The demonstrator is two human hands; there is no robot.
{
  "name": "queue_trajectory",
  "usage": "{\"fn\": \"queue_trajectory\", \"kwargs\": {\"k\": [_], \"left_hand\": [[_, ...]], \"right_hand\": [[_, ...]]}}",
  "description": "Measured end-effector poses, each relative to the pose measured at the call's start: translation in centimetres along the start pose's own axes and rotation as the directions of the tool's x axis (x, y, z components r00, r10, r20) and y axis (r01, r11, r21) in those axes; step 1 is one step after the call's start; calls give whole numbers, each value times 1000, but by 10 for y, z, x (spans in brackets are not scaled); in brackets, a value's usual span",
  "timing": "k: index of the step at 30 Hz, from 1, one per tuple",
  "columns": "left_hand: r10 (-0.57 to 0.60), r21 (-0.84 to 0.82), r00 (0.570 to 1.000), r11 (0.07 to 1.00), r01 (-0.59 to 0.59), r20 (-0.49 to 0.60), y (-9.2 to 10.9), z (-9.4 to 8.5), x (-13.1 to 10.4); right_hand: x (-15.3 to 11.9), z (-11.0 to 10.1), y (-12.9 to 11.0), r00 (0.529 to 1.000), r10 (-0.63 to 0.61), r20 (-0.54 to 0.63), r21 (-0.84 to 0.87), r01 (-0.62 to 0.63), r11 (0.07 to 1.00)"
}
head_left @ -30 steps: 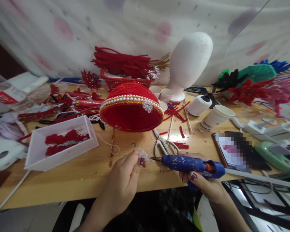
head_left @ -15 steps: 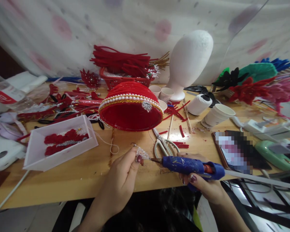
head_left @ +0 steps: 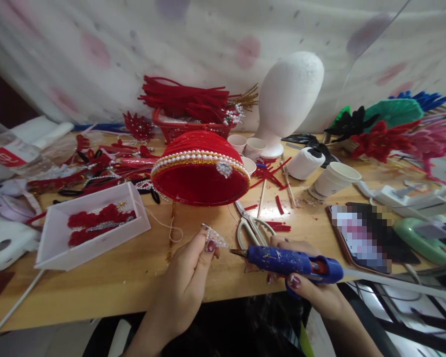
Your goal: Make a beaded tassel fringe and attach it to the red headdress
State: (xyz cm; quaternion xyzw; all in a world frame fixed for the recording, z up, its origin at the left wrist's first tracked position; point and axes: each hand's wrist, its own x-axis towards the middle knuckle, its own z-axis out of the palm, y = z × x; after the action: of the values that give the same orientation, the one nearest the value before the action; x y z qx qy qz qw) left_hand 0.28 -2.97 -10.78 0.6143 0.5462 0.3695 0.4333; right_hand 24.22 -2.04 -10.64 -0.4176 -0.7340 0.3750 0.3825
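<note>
Between its thumb and fingers, my left hand (head_left: pixel 188 272) pinches a small beaded ornament (head_left: pixel 217 239) made of white pearl-like beads. My right hand (head_left: pixel 310 285) is wrapped round a blue glue gun (head_left: pixel 293 263), with a white glue stick running out of its back end. The gun's metal nozzle points left, close to the ornament's right end; whether they touch I cannot tell. Just beyond both hands sits a red hat (head_left: pixel 202 173) tipped toward me, trimmed with pearls, gold braid and a silver brooch (head_left: pixel 224 170). Scissors (head_left: pixel 250 225) lie behind the nozzle.
A white foam head (head_left: pixel 292 94) stands at the back beside paper cups (head_left: pixel 255 147) and a thread spool (head_left: pixel 306 162). A white box (head_left: pixel 92 253) with red pieces is at left. Right are a phone (head_left: pixel 360 243) and a power strip (head_left: pixel 416 201). A red basket (head_left: pixel 193 130) holds red stems.
The glue gun's nozzle has drawn slightly down from the beaded ornament. The view has shifted a little. Both hands keep their holds.
</note>
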Motion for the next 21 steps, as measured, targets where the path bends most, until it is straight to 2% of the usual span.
{"fn": "queue_trajectory", "kwargs": {"k": [4, 7, 11, 21], "left_hand": [[18, 42, 1000, 999, -19, 20, 4, -2, 2], [55, 128, 994, 990, -67, 93, 4, -1, 3], [34, 193, 981, 979, -71, 190, 3, 1, 2], [39, 237, 966, 966, -101, 255, 3, 1, 3]], "right_hand": [[6, -4, -4, 1000, 15, 3, 59, -15, 998], [12, -6, -9, 999, 25, -22, 77, -23, 997], [14, -6, -11, 999, 26, -28, 62, -24, 998], [14, -4, -8, 999, 17, -52, 11, -16, 1000]]}}
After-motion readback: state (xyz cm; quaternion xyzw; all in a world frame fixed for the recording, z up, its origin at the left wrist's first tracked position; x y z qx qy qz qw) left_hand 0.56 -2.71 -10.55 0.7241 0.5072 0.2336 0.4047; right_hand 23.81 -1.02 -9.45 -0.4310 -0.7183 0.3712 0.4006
